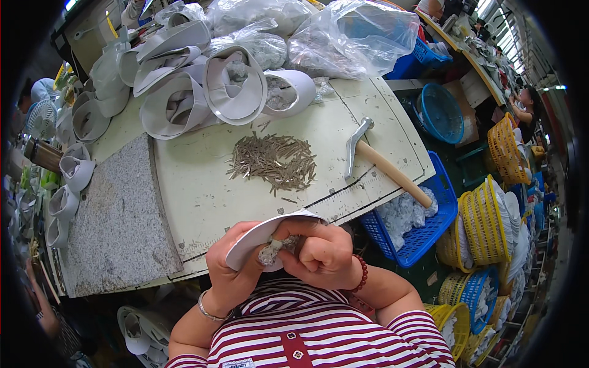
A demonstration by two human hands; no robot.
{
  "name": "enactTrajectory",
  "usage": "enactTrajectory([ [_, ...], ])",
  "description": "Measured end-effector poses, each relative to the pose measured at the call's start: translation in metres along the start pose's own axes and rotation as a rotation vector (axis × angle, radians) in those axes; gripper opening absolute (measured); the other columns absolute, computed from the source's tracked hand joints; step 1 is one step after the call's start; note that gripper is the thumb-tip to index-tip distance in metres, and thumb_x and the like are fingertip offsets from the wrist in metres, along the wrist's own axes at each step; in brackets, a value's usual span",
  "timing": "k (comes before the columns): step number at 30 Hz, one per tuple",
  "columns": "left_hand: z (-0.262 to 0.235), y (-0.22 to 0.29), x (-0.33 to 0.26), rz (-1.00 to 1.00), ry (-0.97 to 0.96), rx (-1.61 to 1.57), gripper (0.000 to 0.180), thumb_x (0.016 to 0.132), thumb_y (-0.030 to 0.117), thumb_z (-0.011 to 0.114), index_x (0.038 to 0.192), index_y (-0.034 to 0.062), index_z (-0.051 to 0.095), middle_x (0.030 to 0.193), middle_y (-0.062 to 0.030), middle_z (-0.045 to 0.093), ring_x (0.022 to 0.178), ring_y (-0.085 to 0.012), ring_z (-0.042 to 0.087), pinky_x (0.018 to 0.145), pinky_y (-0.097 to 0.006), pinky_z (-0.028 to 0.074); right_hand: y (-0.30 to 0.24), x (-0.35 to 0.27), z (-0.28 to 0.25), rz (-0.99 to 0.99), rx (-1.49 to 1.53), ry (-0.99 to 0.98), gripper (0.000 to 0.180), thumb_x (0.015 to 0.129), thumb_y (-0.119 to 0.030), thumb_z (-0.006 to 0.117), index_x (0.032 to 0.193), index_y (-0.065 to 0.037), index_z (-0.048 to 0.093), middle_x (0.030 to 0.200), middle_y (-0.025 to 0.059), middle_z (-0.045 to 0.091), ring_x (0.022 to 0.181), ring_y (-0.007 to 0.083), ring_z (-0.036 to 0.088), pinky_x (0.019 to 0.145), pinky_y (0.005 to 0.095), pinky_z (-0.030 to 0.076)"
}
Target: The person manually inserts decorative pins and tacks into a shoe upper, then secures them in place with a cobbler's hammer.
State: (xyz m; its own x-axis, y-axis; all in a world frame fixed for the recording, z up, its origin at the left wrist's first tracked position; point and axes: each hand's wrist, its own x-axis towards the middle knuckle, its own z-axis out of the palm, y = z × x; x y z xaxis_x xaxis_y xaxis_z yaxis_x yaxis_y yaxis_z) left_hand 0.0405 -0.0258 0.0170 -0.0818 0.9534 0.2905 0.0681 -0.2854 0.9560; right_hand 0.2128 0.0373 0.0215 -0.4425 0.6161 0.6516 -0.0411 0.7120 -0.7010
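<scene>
Gripping one white sole (261, 238) tightly, left hand (230, 270) and right hand (319, 254) (three clear bags (350, 37) behind, one hammer (380, 161)).

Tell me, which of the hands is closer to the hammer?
Right. The right hand sits just below the hammer and its handle end, while the left hand is farther left, holding the white shoe piece.

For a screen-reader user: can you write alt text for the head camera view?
Both hands, left hand and right hand, hold a white shoe upper above a pale workbench. On the bench lie a pile of thin metal strips and a hammer.
</scene>
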Motion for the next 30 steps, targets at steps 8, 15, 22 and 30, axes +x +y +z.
enactTrajectory([
  [8, 0.001, -0.002, -0.006, 0.010, 0.028, 0.063, 0.018, 0.092, 0.005, 0.065, 0.106, -0.0052, 0.067, 0.104, -0.0153, 0.067, 0.085, -0.0186, 0.066, 0.073, -0.027, 0.052, 0.000, 0.004, -0.004, -0.045, -0.038, -0.040, 0.045, 0.070, 0.004, 0.080, 0.066, -0.009, 0.037, 0.095, 0.0195, 0.069, 0.059, 0.0185, 0.061, 0.046, 0.0260, 0.047],
  [15, 0.002, -0.006, -0.001, 0.061, 0.016, 0.109, 0.021, 0.090, 0.010, 0.068, 0.106, -0.0037, 0.068, 0.103, -0.0168, 0.067, 0.082, -0.0210, 0.066, 0.072, -0.028, 0.052, -0.003, 0.004, -0.013, -0.060, -0.208, -0.081, 0.041, 0.072, -0.001, 0.080, 0.065, -0.007, 0.040, 0.090, 0.0185, 0.070, 0.063, 0.0225, 0.066, 0.050, 0.0291, 0.051],
  [22, -0.002, 0.004, 0.004, 0.161, -0.015, 0.227, 0.020, 0.088, 0.000, 0.059, 0.107, -0.0034, 0.068, 0.102, -0.0174, 0.066, 0.082, -0.0255, 0.066, 0.072, -0.030, 0.053, -0.006, 0.009, -0.017, 0.064, -0.058, -0.130, 0.044, 0.072, -0.001, 0.081, 0.061, -0.008, 0.038, 0.089, 0.0168, 0.071, 0.064, 0.0202, 0.066, 0.049, 0.0251, 0.048],
  [30, 0.004, -0.002, -0.001, 0.172, -0.032, 0.136, 0.023, 0.091, 0.004, 0.061, 0.112, -0.0029, 0.067, 0.102, -0.0168, 0.066, 0.087, -0.0274, 0.067, 0.076, -0.032, 0.054, -0.002, 0.000, -0.016, 0.029, -0.028, -0.091, 0.048, 0.067, 0.001, 0.083, 0.061, -0.010, 0.037, 0.090, 0.0156, 0.072, 0.050, 0.0183, 0.056, 0.044, 0.0253, 0.043],
])
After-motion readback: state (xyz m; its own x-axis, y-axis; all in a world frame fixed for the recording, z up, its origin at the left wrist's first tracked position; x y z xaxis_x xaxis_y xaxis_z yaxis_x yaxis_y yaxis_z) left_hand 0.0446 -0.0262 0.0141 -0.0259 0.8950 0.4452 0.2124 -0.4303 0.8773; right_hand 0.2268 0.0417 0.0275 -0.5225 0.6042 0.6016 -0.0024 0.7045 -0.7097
